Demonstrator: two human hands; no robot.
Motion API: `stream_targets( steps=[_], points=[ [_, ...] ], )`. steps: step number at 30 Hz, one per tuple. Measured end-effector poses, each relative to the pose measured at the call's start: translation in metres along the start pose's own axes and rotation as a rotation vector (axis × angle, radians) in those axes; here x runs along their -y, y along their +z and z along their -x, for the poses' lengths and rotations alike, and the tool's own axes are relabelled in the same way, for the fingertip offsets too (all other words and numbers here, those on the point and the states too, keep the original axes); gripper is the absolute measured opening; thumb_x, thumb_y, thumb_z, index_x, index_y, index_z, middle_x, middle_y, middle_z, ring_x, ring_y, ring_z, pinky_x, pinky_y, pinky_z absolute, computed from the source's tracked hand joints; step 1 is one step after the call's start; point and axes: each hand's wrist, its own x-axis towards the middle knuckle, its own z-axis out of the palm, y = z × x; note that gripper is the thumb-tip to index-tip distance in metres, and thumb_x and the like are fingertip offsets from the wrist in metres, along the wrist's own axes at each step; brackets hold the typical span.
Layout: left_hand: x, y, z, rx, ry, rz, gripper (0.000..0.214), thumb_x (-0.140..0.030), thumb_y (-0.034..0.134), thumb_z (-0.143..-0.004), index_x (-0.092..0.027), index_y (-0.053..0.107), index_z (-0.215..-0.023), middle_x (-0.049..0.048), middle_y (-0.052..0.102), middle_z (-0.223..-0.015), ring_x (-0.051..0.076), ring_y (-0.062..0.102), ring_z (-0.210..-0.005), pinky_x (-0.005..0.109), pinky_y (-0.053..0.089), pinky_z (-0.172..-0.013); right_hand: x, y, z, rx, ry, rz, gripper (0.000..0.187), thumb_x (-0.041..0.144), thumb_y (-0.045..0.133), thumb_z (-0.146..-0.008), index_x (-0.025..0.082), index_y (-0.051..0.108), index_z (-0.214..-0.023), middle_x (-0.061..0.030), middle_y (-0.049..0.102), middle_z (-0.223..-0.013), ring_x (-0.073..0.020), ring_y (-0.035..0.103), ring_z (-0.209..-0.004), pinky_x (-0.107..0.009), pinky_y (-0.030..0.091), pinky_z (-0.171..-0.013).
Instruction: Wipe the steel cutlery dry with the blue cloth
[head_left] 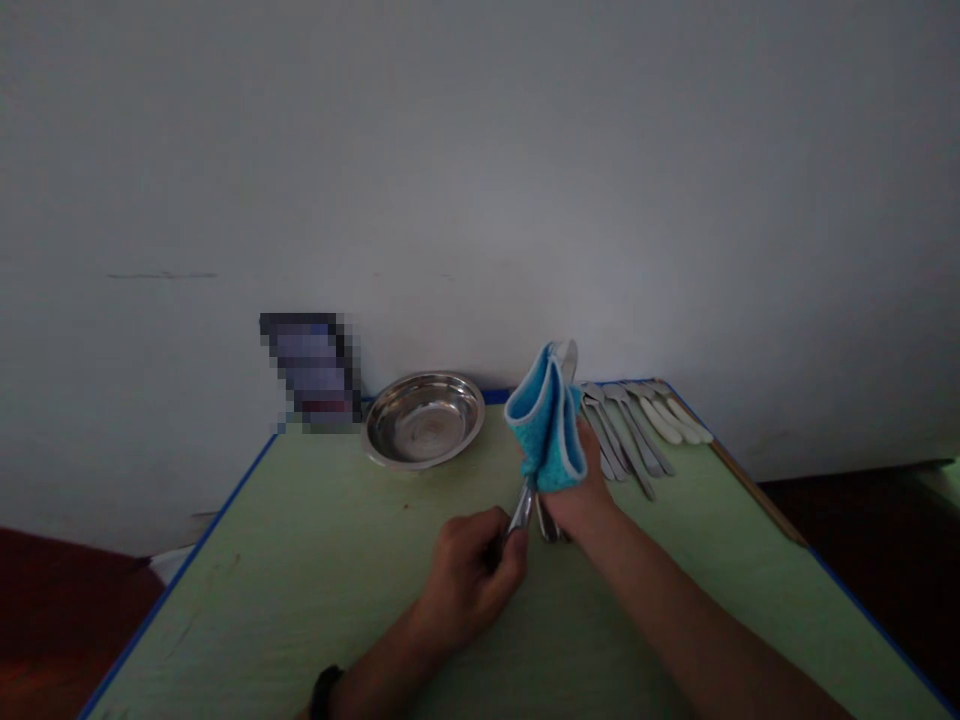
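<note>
My left hand (pixel 480 575) is closed round the lower part of a shiny metal piece of cutlery (pixel 520 511). The piece points up and away from me, and its far end is hidden in a blue cloth (pixel 559 430) with pale edging. Pressed together behind that cloth, my right hand (pixel 581 495) grips it around the cutlery; most of its fingers are hidden. Just below, the ends of other metal cutlery (pixel 551 522) show on the table. Whether the held piece is a spoon or a fork I cannot tell.
A round steel bowl (pixel 382 457) stands at the back of the green table (pixel 315 560). To the right lie several metal spoons and forks (pixel 626 425), and beyond them some white-handled cutlery (pixel 667 420). A blurred-out upright device (pixel 311 370) leans near the wall, left of the bowl.
</note>
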Motion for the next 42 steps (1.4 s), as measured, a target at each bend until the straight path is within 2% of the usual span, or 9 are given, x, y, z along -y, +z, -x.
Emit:
stream_targets(
  steps=[8, 13, 17, 20, 24, 28, 31, 36, 42],
  points=[
    [-0.001, 0.003, 0.005, 0.030, 0.239, -0.028, 0.027, -0.014, 0.046, -0.077, -0.020, 0.029, -0.057, -0.0075, 0.024, -0.050, 0.006, 0.028, -0.041, 0.021, 0.022, -0.044, 0.053, -0.011, -0.030, -0.080, -0.081, -0.261, 0.029, 0.031, 0.042, -0.083, 0.021, 0.038, -0.056, 0.0084, 0.039, -0.039, -0.0070, 0.035, -0.032, -0.017, 0.027, -0.031],
    [-0.001, 0.001, 0.006, 0.034, 0.126, 0.025, 0.027, -0.018, 0.043, -0.083, -0.020, 0.035, -0.057, -0.0064, 0.029, -0.051, 0.008, 0.031, -0.043, 0.022, 0.024, -0.045, 0.069, -0.020, -0.034, -0.048, -0.131, -0.327, 0.031, 0.026, 0.035, -0.086, 0.021, 0.041, -0.056, 0.0067, 0.042, -0.041, -0.0073, 0.037, -0.034, -0.017, 0.032, -0.033],
    [0.001, -0.001, 0.005, 0.016, -0.056, 0.170, 0.029, -0.025, 0.035, -0.092, -0.017, 0.049, -0.068, -0.0045, 0.038, -0.054, 0.009, 0.038, -0.047, 0.021, 0.029, -0.046, 0.063, -0.014, -0.027, 0.014, -0.157, -0.337, 0.028, 0.025, 0.040, -0.082, 0.021, 0.037, -0.054, 0.0075, 0.041, -0.041, -0.0070, 0.036, -0.034, -0.017, 0.032, -0.034],
    [0.002, 0.000, 0.004, 0.029, -0.111, 0.219, 0.030, -0.030, 0.033, -0.094, -0.017, 0.051, -0.074, -0.0041, 0.040, -0.055, 0.010, 0.039, -0.048, 0.021, 0.030, -0.046, 0.053, -0.006, -0.019, 0.042, -0.128, -0.302, 0.028, 0.027, 0.046, -0.079, 0.021, 0.034, -0.055, 0.0086, 0.039, -0.041, -0.0064, 0.036, -0.034, -0.017, 0.031, -0.034],
    [0.004, 0.001, 0.007, 0.039, -0.100, 0.226, 0.030, -0.034, 0.032, -0.094, -0.016, 0.052, -0.080, -0.0021, 0.043, -0.061, 0.011, 0.040, -0.052, 0.022, 0.031, -0.047, 0.042, 0.002, -0.010, 0.044, -0.049, -0.295, 0.025, 0.025, 0.042, -0.080, 0.021, 0.035, -0.057, 0.0082, 0.040, -0.041, -0.0067, 0.038, -0.035, -0.016, 0.029, -0.034],
    [0.011, 0.005, 0.014, -0.030, 0.013, 0.295, 0.030, -0.038, 0.030, -0.095, -0.017, 0.051, -0.090, 0.0021, 0.048, -0.073, 0.013, 0.044, -0.060, 0.024, 0.034, -0.052, 0.035, 0.005, -0.003, 0.104, 0.012, -0.349, 0.025, 0.021, 0.039, -0.081, 0.020, 0.036, -0.056, 0.0079, 0.040, -0.042, -0.0056, 0.036, -0.035, -0.016, 0.029, -0.035],
    [0.016, 0.008, 0.017, -0.054, 0.061, 0.342, 0.031, -0.042, 0.030, -0.094, -0.018, 0.049, -0.087, 0.0025, 0.046, -0.073, 0.013, 0.043, -0.061, 0.025, 0.034, -0.053, 0.030, 0.005, -0.001, 0.128, 0.060, -0.356, 0.025, 0.019, 0.040, -0.081, 0.019, 0.036, -0.056, 0.0073, 0.040, -0.045, -0.0053, 0.035, -0.037, -0.015, 0.029, -0.036],
    [0.019, 0.010, 0.014, -0.064, 0.011, 0.345, 0.034, -0.049, 0.035, -0.091, -0.019, 0.043, -0.076, -0.0025, 0.039, -0.063, 0.011, 0.035, -0.053, 0.024, 0.030, -0.049, 0.029, 0.009, 0.005, 0.090, 0.118, -0.343, 0.025, 0.015, 0.038, -0.078, 0.019, 0.033, -0.054, 0.0069, 0.037, -0.044, -0.0055, 0.034, -0.038, -0.015, 0.030, -0.038],
    [0.015, 0.008, 0.011, -0.075, -0.055, 0.311, 0.034, -0.046, 0.039, -0.090, -0.019, 0.042, -0.070, -0.0040, 0.037, -0.058, 0.010, 0.033, -0.051, 0.023, 0.026, -0.048, 0.025, 0.014, 0.013, 0.101, 0.129, -0.277, 0.024, 0.017, 0.049, -0.069, 0.020, 0.033, -0.050, 0.0081, 0.035, -0.041, -0.0060, 0.033, -0.037, -0.016, 0.029, -0.036]
  ],
)
